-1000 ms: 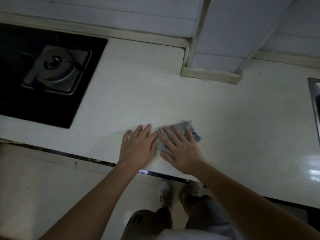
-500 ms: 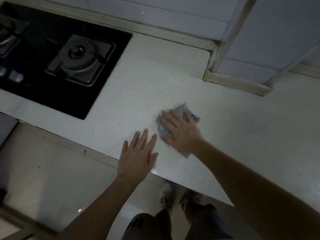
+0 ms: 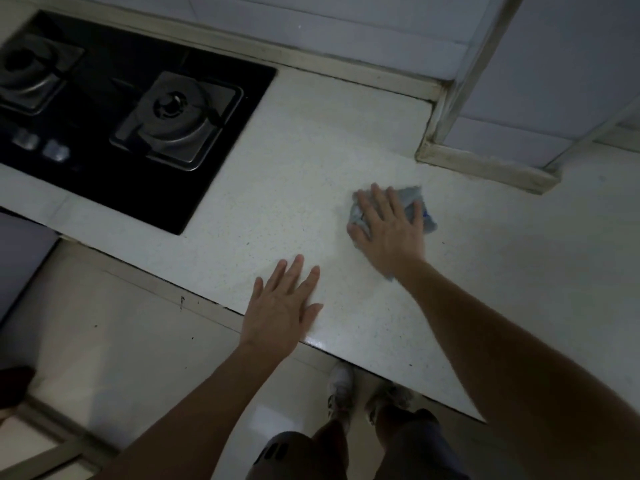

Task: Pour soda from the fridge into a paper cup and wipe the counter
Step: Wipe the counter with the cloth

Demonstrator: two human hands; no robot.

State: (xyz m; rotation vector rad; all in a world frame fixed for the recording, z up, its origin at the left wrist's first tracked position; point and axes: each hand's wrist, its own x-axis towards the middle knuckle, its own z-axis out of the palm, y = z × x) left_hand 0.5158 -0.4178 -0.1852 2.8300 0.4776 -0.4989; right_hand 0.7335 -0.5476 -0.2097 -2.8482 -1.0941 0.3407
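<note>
A crumpled blue-grey cloth (image 3: 417, 206) lies on the white speckled counter (image 3: 304, 174). My right hand (image 3: 388, 226) presses flat on the cloth with straight, spread fingers, covering most of it. My left hand (image 3: 282, 306) rests flat on the counter near its front edge, to the left of and nearer than the cloth, holding nothing. No soda or paper cup is in view.
A black gas hob (image 3: 114, 109) with two burners is set into the counter at the left. A tiled pillar (image 3: 540, 98) juts onto the counter at the back right. Below the counter edge are the pale floor and my shoes (image 3: 341, 386).
My right hand has slid the cloth away from the front edge, farther from my left hand. The left hand stays flat near the edge. The view has shifted left, showing more of the hob.
</note>
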